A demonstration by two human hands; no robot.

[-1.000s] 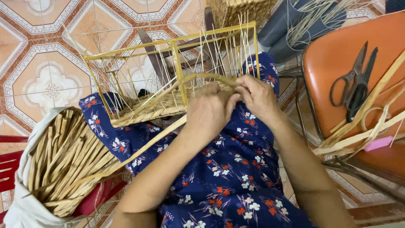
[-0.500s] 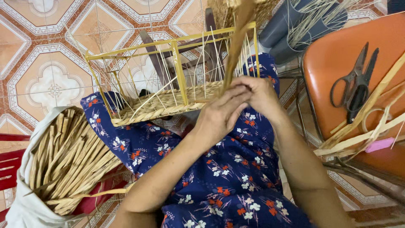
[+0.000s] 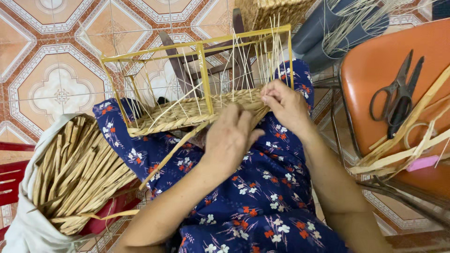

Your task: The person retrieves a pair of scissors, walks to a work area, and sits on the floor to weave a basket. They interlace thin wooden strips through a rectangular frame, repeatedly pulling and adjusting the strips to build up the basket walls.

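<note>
A yellow wire basket frame rests on my lap, on dark blue flowered cloth. Its lower part is woven with tan straw, and thin upright strands rise along its sides. My left hand grips a long flat straw strand that runs down to the lower left, under the frame's near edge. My right hand pinches the same weaving strand at the frame's near right corner, fingers closed against the woven rim.
A white cloth bag full of cut straw strips stands at lower left. An orange chair seat on the right bears black scissors, loose straw strips and a pink object. Patterned floor tiles lie behind.
The strand that stood raised above the frame has been pulled down. My left hand has dropped lower and left along it; my right hand stays at the frame's corner.
</note>
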